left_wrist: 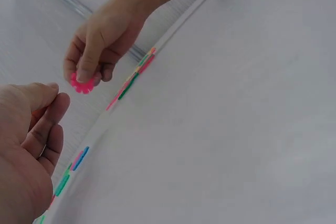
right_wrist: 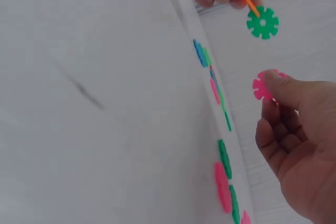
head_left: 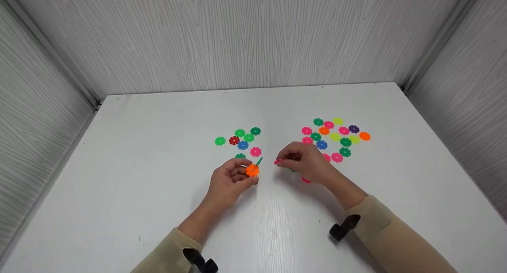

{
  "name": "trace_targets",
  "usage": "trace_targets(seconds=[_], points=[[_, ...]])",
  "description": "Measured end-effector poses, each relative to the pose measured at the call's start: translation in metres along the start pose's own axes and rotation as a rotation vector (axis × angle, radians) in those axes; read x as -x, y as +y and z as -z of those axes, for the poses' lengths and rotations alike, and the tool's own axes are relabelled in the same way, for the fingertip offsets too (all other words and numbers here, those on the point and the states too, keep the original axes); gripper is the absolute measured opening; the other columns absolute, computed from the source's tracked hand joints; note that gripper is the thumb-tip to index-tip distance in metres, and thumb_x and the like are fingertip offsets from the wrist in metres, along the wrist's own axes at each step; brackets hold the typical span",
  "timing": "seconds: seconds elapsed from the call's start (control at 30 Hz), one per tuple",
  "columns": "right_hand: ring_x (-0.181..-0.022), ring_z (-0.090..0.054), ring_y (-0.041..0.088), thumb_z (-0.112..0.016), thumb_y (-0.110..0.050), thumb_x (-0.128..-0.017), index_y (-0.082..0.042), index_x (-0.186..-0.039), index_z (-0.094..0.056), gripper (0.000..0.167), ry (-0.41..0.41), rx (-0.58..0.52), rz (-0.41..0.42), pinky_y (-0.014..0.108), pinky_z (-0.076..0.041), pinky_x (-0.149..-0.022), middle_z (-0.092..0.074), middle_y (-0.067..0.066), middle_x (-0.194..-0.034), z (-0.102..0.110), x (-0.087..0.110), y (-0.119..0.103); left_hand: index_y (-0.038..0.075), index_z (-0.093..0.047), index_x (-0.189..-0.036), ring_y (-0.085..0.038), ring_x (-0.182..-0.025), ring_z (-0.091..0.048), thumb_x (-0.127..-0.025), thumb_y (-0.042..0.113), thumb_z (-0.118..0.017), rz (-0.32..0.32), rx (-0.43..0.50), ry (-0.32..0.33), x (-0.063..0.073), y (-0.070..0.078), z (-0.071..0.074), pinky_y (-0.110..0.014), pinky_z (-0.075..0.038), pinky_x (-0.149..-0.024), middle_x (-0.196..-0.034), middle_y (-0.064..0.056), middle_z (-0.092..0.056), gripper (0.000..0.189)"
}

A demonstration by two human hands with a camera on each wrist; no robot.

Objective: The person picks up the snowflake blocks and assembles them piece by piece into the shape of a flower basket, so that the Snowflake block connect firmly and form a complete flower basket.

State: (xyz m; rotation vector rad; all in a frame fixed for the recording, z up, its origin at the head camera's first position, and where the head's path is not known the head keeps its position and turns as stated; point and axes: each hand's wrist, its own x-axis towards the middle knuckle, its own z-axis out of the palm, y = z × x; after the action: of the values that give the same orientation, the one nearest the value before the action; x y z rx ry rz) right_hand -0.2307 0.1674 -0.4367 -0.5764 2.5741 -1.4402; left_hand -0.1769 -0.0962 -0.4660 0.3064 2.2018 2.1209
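Observation:
Between thumb and fingers, my left hand [head_left: 227, 182] pinches an orange notched disc [head_left: 252, 170]. A green notched disc [right_wrist: 263, 23] is slotted into the orange one at an angle and sticks out toward my right hand. My right hand [head_left: 307, 162] pinches a pink notched disc [right_wrist: 261, 85] by its edge, apart from the green one. Both hands are raised above the white table, facing each other with a small gap. In the left wrist view, the left fingers [left_wrist: 44, 111] mostly hide the orange disc.
Loose notched discs lie flat on the white table [head_left: 119, 166]. A small group, with a blue disc [head_left: 243, 145], is beyond my left hand. A larger mixed group, with a purple disc [head_left: 353, 129], spreads beyond my right hand, which covers some. Grey wood-grain panels [head_left: 253, 39] stand around the table.

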Motion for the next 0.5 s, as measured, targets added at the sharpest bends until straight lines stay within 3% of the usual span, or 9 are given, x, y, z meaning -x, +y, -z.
trace_targets(seconds=[0.23, 0.5], points=[[-0.095, -0.078, 0.021, -0.078, -0.012, -0.098, -0.004, -0.116, -0.078, 0.02, -0.025, -0.202, 0.131, 0.032, -0.062, -0.087, -0.079, 0.004, -0.106, -0.022, 0.021, -0.007, 0.006, -0.068, -0.126, -0.025, -0.096, -0.072, -0.091, 0.011, -0.086, -0.022, -0.068, -0.017, 0.005, 0.002, -0.007, -0.027, -0.061, -0.09, -0.108, -0.007, -0.075, 0.04], [-0.096, -0.078, 0.018, -0.078, -0.009, -0.097, -0.001, -0.119, -0.078, 0.023, -0.008, -0.192, 0.213, 0.034, -0.063, -0.087, -0.08, -0.003, -0.107, -0.028, 0.023, -0.003, 0.007, -0.068, -0.126, -0.024, -0.1, -0.073, -0.091, 0.012, -0.086, -0.031, -0.081, -0.051, 0.008, 0.002, -0.008, -0.028, -0.06, -0.092, -0.111, -0.006, -0.075, 0.039]])
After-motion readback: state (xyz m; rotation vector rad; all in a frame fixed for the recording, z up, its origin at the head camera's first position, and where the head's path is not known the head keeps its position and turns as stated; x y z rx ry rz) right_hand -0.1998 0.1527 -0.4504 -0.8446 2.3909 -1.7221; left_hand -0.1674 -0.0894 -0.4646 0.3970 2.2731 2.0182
